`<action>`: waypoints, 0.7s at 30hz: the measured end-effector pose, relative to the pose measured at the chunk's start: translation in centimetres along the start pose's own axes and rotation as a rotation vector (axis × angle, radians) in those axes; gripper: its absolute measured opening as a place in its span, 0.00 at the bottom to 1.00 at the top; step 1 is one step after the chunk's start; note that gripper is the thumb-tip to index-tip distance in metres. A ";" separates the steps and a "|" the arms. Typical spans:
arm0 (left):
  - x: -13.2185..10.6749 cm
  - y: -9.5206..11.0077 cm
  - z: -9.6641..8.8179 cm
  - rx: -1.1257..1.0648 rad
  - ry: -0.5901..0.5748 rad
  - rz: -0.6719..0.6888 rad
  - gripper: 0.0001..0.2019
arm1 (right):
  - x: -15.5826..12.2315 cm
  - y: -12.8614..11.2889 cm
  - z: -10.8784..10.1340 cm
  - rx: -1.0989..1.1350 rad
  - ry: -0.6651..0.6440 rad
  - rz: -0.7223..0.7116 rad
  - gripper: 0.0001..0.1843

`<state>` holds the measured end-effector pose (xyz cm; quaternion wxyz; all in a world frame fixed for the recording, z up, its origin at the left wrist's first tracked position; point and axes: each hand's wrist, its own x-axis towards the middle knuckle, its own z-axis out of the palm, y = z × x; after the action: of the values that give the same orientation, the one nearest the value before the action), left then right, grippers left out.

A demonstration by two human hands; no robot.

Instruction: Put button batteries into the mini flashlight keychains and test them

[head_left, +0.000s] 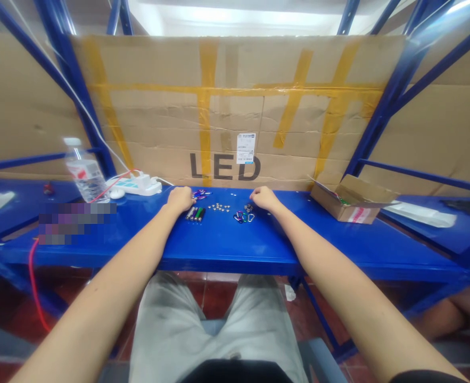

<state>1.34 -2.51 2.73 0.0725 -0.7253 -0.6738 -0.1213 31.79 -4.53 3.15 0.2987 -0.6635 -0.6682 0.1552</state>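
Both my arms reach out over the blue metal table (227, 244). My left hand (180, 199) rests curled on the table just left of a row of small coloured cylinders (195, 214). My right hand (263, 198) is curled beside a heap of coloured carabiner clips (244, 215). Several tiny round silver parts (219, 207) lie scattered between the hands. A few more purple and blue clips (200, 194) lie behind my left hand. What the fingers hold, if anything, is hidden.
A plastic water bottle (83, 171) stands at the left, with a white power strip (139, 184) and red cable behind it. An open cardboard box (348, 201) sits at the right. A cardboard wall marked LED (225, 166) backs the table. Another person's limb (454, 314) shows low right.
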 end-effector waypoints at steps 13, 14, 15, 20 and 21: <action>-1.2 2.1 -1.8 -0.478 0.226 0.361 0.13 | -2.3 -2.4 0.5 0.214 0.090 -0.404 0.09; -1.5 2.7 -1.9 -0.506 0.235 0.407 0.13 | -2.7 -3.0 0.8 0.299 0.063 -0.454 0.12; -1.9 3.4 -2.1 -0.524 0.239 0.446 0.13 | -3.0 -3.5 1.2 0.382 0.034 -0.497 0.17; -3.5 6.4 -2.0 -0.618 0.245 0.588 0.12 | -3.7 -4.6 2.3 0.624 -0.221 -0.521 0.18; -3.8 6.7 -1.9 -0.627 0.244 0.602 0.11 | -3.7 -4.6 2.2 0.649 -0.271 -0.470 0.16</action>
<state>7.63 -7.18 3.96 -0.0397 -0.8562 -0.3502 -0.3777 26.63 -8.05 3.49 0.4290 -0.3382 -0.7509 0.3712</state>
